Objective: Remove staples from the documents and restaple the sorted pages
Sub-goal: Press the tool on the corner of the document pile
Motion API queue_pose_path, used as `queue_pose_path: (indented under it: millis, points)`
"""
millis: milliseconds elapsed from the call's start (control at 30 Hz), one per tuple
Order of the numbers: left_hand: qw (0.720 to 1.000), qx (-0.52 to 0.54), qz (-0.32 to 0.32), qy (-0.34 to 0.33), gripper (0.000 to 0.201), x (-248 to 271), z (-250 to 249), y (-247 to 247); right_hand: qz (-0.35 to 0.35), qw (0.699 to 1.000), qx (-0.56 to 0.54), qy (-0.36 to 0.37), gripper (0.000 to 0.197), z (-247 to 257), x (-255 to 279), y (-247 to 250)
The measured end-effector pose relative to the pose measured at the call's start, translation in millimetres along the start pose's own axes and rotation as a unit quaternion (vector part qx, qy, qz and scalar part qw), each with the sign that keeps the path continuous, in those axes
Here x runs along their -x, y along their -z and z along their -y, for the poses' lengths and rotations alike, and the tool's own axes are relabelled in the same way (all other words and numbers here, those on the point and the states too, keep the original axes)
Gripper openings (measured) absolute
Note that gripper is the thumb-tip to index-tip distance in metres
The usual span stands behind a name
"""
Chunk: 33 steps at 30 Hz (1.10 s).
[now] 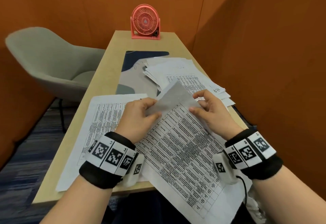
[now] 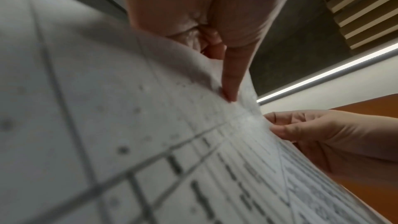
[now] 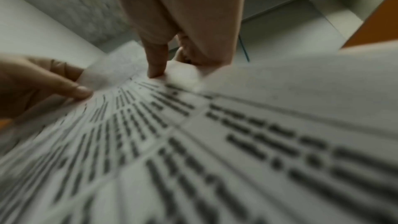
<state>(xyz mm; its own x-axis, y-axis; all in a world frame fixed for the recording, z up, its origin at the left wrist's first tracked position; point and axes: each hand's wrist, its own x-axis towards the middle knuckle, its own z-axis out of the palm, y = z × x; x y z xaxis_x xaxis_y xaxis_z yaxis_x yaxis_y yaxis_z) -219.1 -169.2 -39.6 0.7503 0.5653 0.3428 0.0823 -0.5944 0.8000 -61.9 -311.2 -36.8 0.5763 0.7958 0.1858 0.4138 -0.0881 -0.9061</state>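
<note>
A printed document [image 1: 185,146] with table text is lifted off the table's near edge, its top corner [image 1: 174,98] folded back toward me. My left hand [image 1: 141,112] pinches the folded corner from the left. My right hand [image 1: 206,107] pinches it from the right. In the left wrist view my left thumb [image 2: 231,81] presses on the document [image 2: 150,142], with the right hand [image 2: 312,130] beyond. In the right wrist view my right thumb [image 3: 157,64] presses the crumpled corner of the document [image 3: 193,151] and the left hand [image 3: 43,83] holds its other side. No staple or stapler is visible.
Another printed sheet [image 1: 98,128] lies flat at the left on the wooden table [image 1: 109,58]. A loose pile of papers [image 1: 180,72] lies behind my hands on a patterned desk mat [image 1: 130,75]. A red fan [image 1: 145,22] stands at the far end. A grey chair [image 1: 45,61] stands left.
</note>
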Motion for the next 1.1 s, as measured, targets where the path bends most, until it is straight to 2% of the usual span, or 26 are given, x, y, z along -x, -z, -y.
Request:
queue_pose_path:
  millis: [67, 100, 133, 167, 200, 267, 300, 400, 467, 500, 567, 600, 667, 767, 867, 933, 1100]
  points:
    - [1.000, 0.007, -0.016, -0.011, 0.022, 0, 1, 0, -0.081, 0.990, 0.111, 0.018, 0.037, -2, -1, -2]
    - [0.999, 0.018, -0.022, -0.021, 0.027, 1, 2, 2, -0.109, 0.979, 0.172, 0.018, 0.050, -1, -2, 0]
    - [0.998, 0.035, -0.028, -0.038, 0.032, 1, 2, 3, -0.105, 0.969, 0.224, 0.014, 0.065, 0, -1, 2]
    - [0.996, 0.053, -0.033, -0.056, 0.034, 3, 1, 6, -0.065, 0.965, 0.253, -0.004, 0.073, 1, -2, 6]
    - [0.994, 0.069, -0.037, -0.072, 0.038, 4, -1, 9, -0.006, 0.968, 0.248, -0.027, 0.070, 3, -2, 10]
    - [0.990, 0.091, -0.053, -0.091, 0.048, 6, -3, 14, 0.115, 0.972, 0.195, -0.072, 0.039, 11, -1, 17]
    - [0.988, 0.105, -0.070, -0.093, 0.053, 7, -3, 16, 0.143, 0.971, 0.177, -0.075, 0.029, 12, -2, 20]
    - [0.972, 0.137, -0.181, -0.065, 0.073, 7, 1, 20, 0.125, 0.978, 0.156, -0.054, 0.032, 22, -6, 31]
    - [0.955, 0.137, -0.263, -0.014, 0.082, 4, 4, 23, 0.089, 0.990, 0.112, -0.021, 0.047, 30, -6, 40]
    - [0.945, 0.164, -0.282, 0.014, 0.087, 1, 5, 25, 0.065, 0.994, 0.088, -0.009, 0.051, 35, -7, 45]
    - [0.923, 0.283, -0.255, 0.044, 0.096, -3, 0, 29, 0.026, 1.000, 0.006, 0.016, 0.037, 49, -5, 51]
    - [0.911, 0.343, -0.226, 0.041, 0.095, -7, -4, 31, 0.018, 0.998, -0.044, 0.028, 0.030, 57, -4, 54]
    - [0.905, 0.388, -0.174, 0.012, 0.073, -12, -22, 36, 0.000, 0.990, -0.129, 0.054, 0.023, 69, -3, 56]
    - [0.924, 0.346, -0.148, -0.066, 0.037, -22, -53, 44, -0.058, 0.968, -0.216, 0.113, 0.015, 82, -2, 51]
    - [0.929, 0.307, -0.162, -0.124, 0.022, -30, -62, 51, -0.092, 0.959, -0.229, 0.142, 0.019, 82, -2, 45]
    - [0.935, 0.288, -0.172, -0.118, 0.020, -31, -57, 49, -0.091, 0.963, -0.220, 0.122, 0.018, 71, -2, 40]
    - [0.930, 0.315, -0.187, -0.042, 0.023, -26, -43, 29, -0.094, 0.972, -0.197, 0.084, 0.025, 46, -8, 26]
